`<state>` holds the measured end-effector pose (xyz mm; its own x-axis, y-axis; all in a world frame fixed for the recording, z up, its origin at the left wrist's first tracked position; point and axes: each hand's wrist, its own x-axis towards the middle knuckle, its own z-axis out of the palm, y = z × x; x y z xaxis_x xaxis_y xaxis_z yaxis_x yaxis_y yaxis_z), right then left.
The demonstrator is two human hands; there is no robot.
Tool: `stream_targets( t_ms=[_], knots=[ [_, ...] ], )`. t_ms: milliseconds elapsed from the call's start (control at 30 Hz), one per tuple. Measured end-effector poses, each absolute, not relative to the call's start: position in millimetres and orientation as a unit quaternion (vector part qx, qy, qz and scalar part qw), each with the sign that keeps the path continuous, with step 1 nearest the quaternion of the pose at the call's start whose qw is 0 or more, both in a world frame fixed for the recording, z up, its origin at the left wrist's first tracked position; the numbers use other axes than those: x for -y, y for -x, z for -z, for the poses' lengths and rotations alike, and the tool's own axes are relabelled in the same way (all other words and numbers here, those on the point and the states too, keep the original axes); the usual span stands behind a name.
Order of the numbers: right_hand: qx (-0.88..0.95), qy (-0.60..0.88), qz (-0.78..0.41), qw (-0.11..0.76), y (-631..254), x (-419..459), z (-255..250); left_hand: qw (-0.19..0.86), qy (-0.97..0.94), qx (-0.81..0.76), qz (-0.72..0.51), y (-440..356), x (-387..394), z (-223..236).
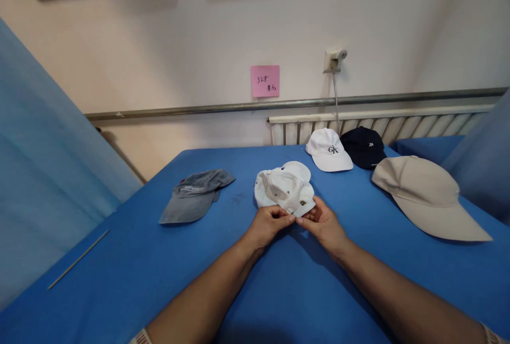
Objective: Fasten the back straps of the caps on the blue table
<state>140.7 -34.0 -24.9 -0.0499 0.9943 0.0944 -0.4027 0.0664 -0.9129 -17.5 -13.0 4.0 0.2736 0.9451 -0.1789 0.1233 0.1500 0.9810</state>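
A white cap (283, 185) lies on the blue table (199, 280) in front of me, its back toward me. My left hand (269, 224) and my right hand (323, 223) meet at its near edge. Both pinch the cap's white back strap (302, 209) between thumb and fingers. My forearms reach in from the bottom of the view.
A grey-blue cap (194, 195) lies to the left. At the back right sit a white cap with black letters (327, 149), a dark navy cap (364, 146) and a large beige cap (428, 195). A radiator (378, 123), a pink note (265, 81) and a wall socket (333, 60) are behind the table.
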Motion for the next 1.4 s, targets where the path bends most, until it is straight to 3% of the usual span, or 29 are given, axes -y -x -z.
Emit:
stream_targets(
  t_ms=[1400],
  knots=[
    [0.396, 0.352, -0.594, 0.605, -134, 32, 29, 0.605, -0.504, -0.483, -0.382, 14, 12, -4]
  ],
)
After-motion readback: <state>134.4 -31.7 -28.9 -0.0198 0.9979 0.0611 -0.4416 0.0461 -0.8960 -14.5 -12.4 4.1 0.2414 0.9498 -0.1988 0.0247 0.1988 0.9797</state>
